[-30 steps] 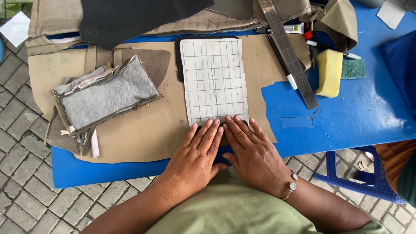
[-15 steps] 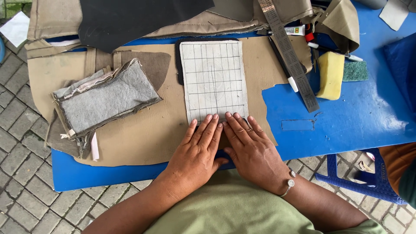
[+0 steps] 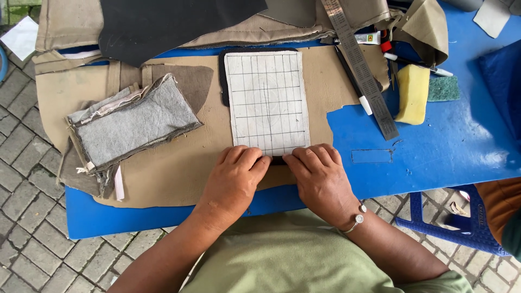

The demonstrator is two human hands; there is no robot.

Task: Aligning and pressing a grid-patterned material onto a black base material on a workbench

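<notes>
A white rectangular pattern piece [image 3: 267, 102] marked with a pencil grid lies on a dark backing, on a tan sheet of leather [image 3: 179, 163] spread over a blue table [image 3: 450, 141]. My left hand [image 3: 234, 178] and my right hand [image 3: 317, 176] lie side by side at the near edge of the gridded piece. Both have the fingers curled, the fingertips pressing down on its lower edge. A bracelet circles my right wrist.
A grey folded stack of fabric pieces [image 3: 133, 125] lies to the left. A metal ruler [image 3: 361, 65], a pen [image 3: 353, 81], a glue tube [image 3: 363, 38], a yellow sponge [image 3: 412, 92] and a green scouring pad [image 3: 442, 88] lie to the right. Black leather [image 3: 163, 24] lies at the back. A blue stool [image 3: 450, 222] stands on the paving.
My fingers, stretched flat on the gridded piece before, have curled so only the tips press its near edge. The view has shifted slightly.
</notes>
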